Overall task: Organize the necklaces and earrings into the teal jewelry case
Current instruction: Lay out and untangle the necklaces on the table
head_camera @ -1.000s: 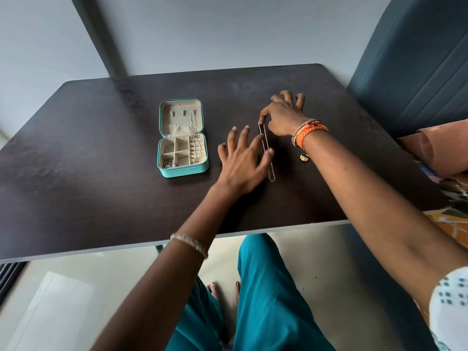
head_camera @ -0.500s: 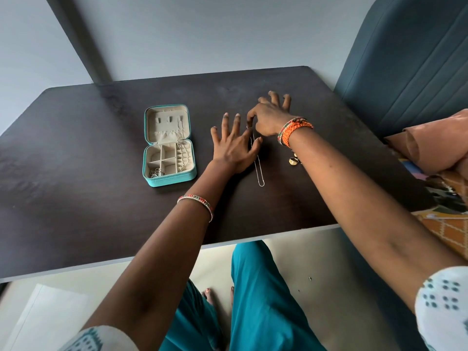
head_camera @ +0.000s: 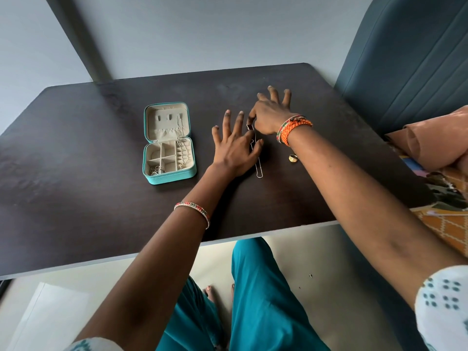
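The teal jewelry case [head_camera: 177,176] lies open on the dark table [head_camera: 76,173], its cream lid flat behind a tray of small compartments with some chain in them. To its right a thin silver necklace [head_camera: 258,168] lies stretched in a long narrow loop. My right hand [head_camera: 269,117] pinches the far end of that necklace between thumb and forefinger, other fingers spread. My left hand [head_camera: 234,148] rests flat with fingers apart just left of the chain, its thumb touching it. A small gold earring [head_camera: 293,158] lies under my right wrist.
A teal padded chair back [head_camera: 410,59] stands at the table's right. Patterned cloth [head_camera: 450,219] and a brown cushion [head_camera: 438,145] lie at the right edge. My teal-trousered legs [head_camera: 258,300] show below the table's near edge.
My left hand has slid forward along the necklace toward my right hand. The right hand has kept its pinch on the far end. The view has shifted slightly.
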A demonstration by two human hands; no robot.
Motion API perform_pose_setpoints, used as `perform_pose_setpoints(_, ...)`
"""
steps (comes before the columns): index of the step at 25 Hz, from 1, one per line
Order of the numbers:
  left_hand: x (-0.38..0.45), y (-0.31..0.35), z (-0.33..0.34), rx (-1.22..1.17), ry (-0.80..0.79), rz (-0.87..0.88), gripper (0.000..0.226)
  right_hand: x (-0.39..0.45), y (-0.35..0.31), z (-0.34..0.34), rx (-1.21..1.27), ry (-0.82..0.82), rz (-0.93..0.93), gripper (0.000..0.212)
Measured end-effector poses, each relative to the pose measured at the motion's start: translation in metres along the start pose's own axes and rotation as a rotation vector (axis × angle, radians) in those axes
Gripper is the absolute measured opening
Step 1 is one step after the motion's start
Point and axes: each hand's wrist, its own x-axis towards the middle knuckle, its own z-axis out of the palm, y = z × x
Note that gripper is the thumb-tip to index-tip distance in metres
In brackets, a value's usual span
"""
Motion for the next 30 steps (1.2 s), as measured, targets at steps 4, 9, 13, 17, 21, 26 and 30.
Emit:
perform_pose_setpoints(4,-0.019,0.006,-0.001,-0.039,0.024,0.005,0.044,0.0,0.003,0.0,-0.003,-0.024,-0.008,0.039)
perform_pose_setpoints(9,-0.038,0.01,-0.002,-0.075,0.017,0.013,0.042,-0.002,0.004,-0.004,-0.005,-0.056,-0.02,0.046)
perform_pose_setpoints(13,-0.039,0.01,-0.003,-0.088,0.0,-0.002,0.042,-0.01,0.009,-0.004,0.003,-0.011,-0.057,0.047)
perform_pose_setpoints(17,-0.039,0.01,-0.003,-0.096,-0.008,-0.006,0.042,-0.018,0.008,-0.003,0.012,0.018,-0.087,0.045)
perform_pose_setpoints(21,-0.039,0.01,-0.005,-0.111,-0.011,-0.007,0.043,-0.019,0.006,-0.002,0.029,0.075,-0.086,0.045)
perform_pose_setpoints(26,-0.041,0.01,-0.004,-0.112,-0.019,-0.002,0.044,-0.024,0.008,0.005,0.007,0.03,-0.116,0.049)
perform_pose_setpoints(30,-0.043,0.011,-0.005,-0.104,0.003,0.013,0.043,-0.015,0.005,0.006,-0.028,-0.014,-0.109,0.055)
